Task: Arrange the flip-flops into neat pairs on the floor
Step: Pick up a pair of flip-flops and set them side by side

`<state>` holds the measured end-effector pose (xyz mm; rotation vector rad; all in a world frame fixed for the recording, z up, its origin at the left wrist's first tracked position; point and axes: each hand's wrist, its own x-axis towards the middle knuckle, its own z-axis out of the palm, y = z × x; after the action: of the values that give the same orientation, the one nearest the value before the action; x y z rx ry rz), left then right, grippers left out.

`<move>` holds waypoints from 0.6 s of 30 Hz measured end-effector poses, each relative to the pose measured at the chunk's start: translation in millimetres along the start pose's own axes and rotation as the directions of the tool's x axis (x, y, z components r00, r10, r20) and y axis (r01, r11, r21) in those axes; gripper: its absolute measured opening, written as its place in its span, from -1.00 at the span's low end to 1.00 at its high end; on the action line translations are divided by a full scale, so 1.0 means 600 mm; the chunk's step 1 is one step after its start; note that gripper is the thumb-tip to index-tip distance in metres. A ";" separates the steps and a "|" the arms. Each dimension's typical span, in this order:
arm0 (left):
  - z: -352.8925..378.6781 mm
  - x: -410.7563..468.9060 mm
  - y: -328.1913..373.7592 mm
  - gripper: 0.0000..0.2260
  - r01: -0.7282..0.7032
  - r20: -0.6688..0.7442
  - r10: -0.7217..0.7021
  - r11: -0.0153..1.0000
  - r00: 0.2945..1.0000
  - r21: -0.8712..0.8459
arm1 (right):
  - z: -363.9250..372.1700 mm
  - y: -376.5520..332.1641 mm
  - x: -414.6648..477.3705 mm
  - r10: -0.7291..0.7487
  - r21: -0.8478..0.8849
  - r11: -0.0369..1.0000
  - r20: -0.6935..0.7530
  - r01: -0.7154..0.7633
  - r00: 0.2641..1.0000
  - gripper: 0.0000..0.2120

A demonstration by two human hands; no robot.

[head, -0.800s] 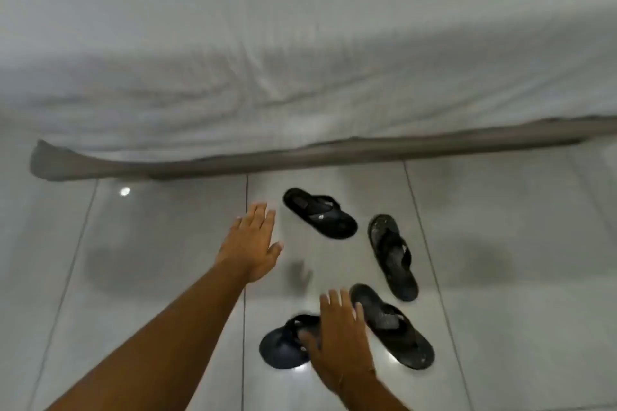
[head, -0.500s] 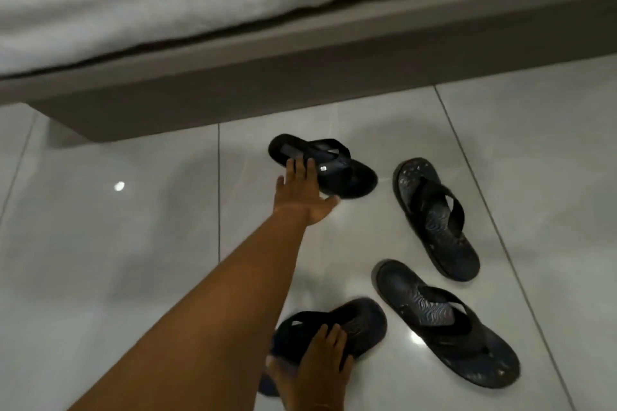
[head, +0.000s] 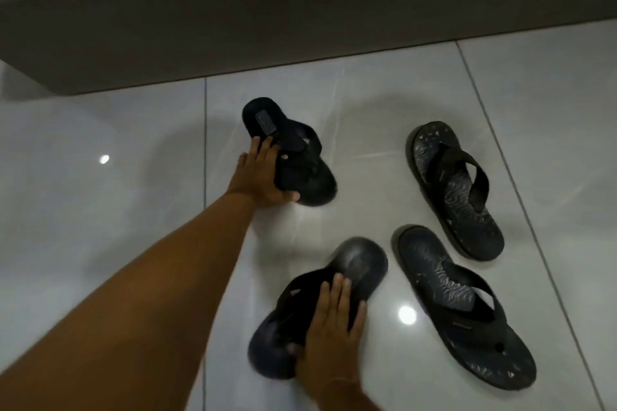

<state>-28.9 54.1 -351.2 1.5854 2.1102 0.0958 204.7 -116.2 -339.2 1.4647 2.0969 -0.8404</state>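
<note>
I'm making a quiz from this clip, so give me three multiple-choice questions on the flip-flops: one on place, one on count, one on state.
1. Where does the bed base lie relative to the flip-flops?
A. beyond them
B. between them
C. on top of them

2. How many flip-flops show on the tiled floor?
A. two
B. four
C. six

3. What is the left hand doing?
A. hanging clear of everything
B. gripping the far plain flip-flop
C. pressing a patterned flip-flop

Answers:
1 A, its dark side runs across the top.
2 B, two plain ones are in hand, while two patterned ones lie untouched.
3 B, its fingers wrap the sole; the right hand holds the near plain flip-flop.
</note>
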 end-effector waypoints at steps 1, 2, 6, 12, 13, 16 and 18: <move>-0.011 -0.021 -0.032 0.06 -0.003 0.050 0.000 0.999 0.999 0.047 | -0.007 0.015 0.009 -0.074 -0.126 0.990 -0.041 0.068 0.996 0.26; -0.020 -0.046 -0.063 0.07 0.003 0.100 -0.013 0.995 0.995 0.098 | -0.008 0.032 0.022 -0.195 -0.206 0.961 -0.034 0.185 0.980 0.18; -0.029 -0.174 -0.159 0.13 -0.020 0.219 -0.042 0.961 0.975 0.277 | -0.057 0.064 0.054 -0.418 -0.362 0.843 0.026 0.398 0.908 0.08; 0.029 -0.342 -0.192 0.12 -0.202 0.310 0.089 0.913 0.947 0.355 | -0.090 0.038 0.088 -0.457 -0.425 0.792 0.067 0.439 0.887 0.08; 0.040 -0.351 -0.186 0.12 -0.215 0.305 0.104 0.909 0.947 0.357 | -0.084 0.024 0.091 -0.471 -0.413 0.791 0.061 0.451 0.880 0.08; 0.052 -0.364 -0.176 0.11 -0.216 0.296 0.110 0.909 0.949 0.357 | -0.065 -0.028 0.090 -0.510 -0.406 0.774 0.057 0.487 0.858 0.04; 0.043 -0.367 -0.177 0.13 -0.252 0.279 0.148 0.888 0.949 0.384 | -0.059 -0.050 0.081 -0.496 -0.388 0.792 0.043 0.472 0.867 0.03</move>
<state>-67.5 -188.3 -334.6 1.9444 1.8479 -0.4903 159.3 -66.4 -339.2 0.7573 2.5543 -0.4969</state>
